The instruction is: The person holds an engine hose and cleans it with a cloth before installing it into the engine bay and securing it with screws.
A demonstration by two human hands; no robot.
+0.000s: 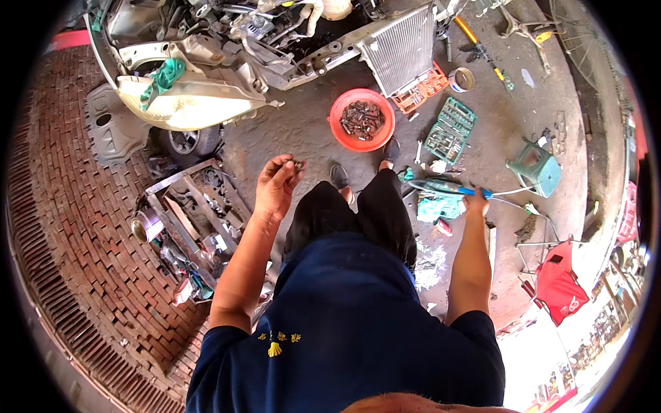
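My left hand is raised, fingers curled together, pinching a few small dark metal bits at the fingertips; what exactly they are I cannot tell. My right hand is closed around the blue handle of a long tool, which lies roughly level, its shaft pointing back toward my legs.

Landmark: the red basin on the concrete floor, holding dark bolts and fittings. The left hand is below and left of the basin, apart from it. The right hand is below and right of it, further off. My shoes stand just below the basin. Right of the basin lies an open green socket set; above-right of the basin, an orange tool tray rests against a radiator. Left of the basin sits the stripped front of a car. Far right of the basin stands a green stool.
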